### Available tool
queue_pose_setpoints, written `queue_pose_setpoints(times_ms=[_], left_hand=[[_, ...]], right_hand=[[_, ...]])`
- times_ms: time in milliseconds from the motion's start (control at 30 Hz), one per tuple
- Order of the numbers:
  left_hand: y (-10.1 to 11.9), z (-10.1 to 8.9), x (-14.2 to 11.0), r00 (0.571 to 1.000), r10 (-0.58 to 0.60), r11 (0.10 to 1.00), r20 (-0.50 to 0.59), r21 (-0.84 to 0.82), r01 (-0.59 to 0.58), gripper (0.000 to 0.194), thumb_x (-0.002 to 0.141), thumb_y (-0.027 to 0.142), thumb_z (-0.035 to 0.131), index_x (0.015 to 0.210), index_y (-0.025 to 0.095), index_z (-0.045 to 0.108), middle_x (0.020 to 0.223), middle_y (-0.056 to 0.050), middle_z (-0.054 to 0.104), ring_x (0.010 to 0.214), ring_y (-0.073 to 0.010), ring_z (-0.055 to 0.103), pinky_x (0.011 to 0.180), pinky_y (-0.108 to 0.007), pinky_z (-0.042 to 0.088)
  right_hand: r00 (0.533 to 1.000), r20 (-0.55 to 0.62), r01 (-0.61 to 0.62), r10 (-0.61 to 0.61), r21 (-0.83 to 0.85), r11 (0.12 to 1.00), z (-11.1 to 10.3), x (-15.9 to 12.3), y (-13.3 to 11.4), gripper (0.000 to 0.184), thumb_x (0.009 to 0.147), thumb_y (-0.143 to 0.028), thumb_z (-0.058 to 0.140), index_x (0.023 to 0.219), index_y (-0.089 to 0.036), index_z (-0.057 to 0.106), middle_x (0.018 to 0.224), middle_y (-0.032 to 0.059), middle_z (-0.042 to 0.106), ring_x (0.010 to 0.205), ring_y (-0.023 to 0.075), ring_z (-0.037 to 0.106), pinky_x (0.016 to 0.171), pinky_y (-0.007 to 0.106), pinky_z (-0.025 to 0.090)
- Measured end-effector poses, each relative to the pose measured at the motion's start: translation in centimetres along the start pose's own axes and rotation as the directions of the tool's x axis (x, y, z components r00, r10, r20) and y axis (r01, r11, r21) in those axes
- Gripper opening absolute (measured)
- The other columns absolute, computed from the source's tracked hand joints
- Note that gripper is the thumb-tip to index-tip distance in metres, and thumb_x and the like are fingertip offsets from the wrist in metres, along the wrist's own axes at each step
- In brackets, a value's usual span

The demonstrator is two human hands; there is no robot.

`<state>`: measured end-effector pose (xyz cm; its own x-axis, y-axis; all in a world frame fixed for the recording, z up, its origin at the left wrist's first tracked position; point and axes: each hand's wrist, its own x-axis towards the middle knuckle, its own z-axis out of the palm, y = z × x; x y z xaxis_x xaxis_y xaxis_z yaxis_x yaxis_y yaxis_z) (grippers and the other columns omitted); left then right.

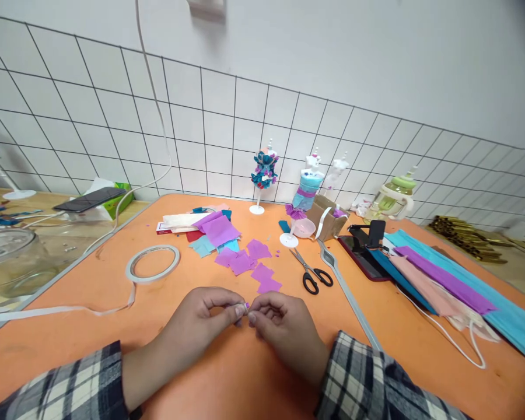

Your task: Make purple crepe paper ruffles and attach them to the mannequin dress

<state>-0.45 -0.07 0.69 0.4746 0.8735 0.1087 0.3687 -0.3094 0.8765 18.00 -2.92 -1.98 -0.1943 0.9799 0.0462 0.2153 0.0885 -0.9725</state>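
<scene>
My left hand pinches a tiny piece of purple paper between thumb and forefinger, low over the orange table mat. Fingertip to fingertip with it, my right hand is closed too, its thumb and forefinger at the same purple bit. The fingers hide most of that piece. Just beyond my hands lie several purple paper squares. Black-handled scissors rest with slightly parted blades to the right of the squares. At left, a roll of white double-sided tape lies flat with a strip pulled out.
Behind stand a small dress-form stand covered in teal flowers and another in a blue paper dress. A pink bowl sits beside a cardboard box. On the right are a phone and folded crepe paper.
</scene>
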Motion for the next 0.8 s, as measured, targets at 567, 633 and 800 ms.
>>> queue_pose_setpoints(times_ms=[567, 633, 800], left_hand=[[0.5, 0.0, -0.8, 0.876, -0.089, 0.996, 0.474, 0.026, 0.087, 0.021, 0.077, 0.024, 0.058, 0.062, 0.016, 0.07, 0.053, 0.002, 0.058, 0.051, -0.011, 0.048, 0.052, -0.021, 0.036], [0.3, 0.2, -0.9, 0.895, -0.058, 0.987, 0.443, 0.158, -0.015, 0.023, 0.078, 0.02, 0.056, 0.058, 0.017, 0.068, 0.05, 0.004, 0.052, 0.048, -0.0094, 0.041, 0.048, -0.02, 0.031], [-0.2, 0.6, -0.9, 0.974, 0.031, 0.926, 0.225, 0.359, -0.113, 0.023, 0.077, 0.018, 0.052, 0.061, 0.019, 0.068, 0.055, 0.003, 0.059, 0.051, -0.011, 0.049, 0.051, -0.02, 0.034]], right_hand=[[0.863, 0.421, 0.46, -0.28, -0.426, 0.779, -2.3, -0.1, -0.1, 0.006, 0.088, -0.021, 0.064, 0.085, -0.02, 0.07, 0.08, -0.0007, 0.07, 0.074, 0.0119, 0.062, 0.069, 0.021, 0.043], [0.84, 0.431, 0.53, -0.33, -0.522, 0.668, -2.2, -0.3, 0.1, 0.011, 0.091, -0.025, 0.061, 0.086, -0.021, 0.07, 0.08, -0.0001, 0.07, 0.074, 0.0129, 0.061, 0.067, 0.022, 0.042], [0.784, 0.366, 0.591, -0.502, -0.689, 0.419, -1.7, -1.0, 0.1, 0.017, 0.096, -0.028, 0.053, 0.092, -0.024, 0.069, 0.09, 0.0019, 0.069, 0.078, 0.0148, 0.058, 0.062, 0.025, 0.038]])
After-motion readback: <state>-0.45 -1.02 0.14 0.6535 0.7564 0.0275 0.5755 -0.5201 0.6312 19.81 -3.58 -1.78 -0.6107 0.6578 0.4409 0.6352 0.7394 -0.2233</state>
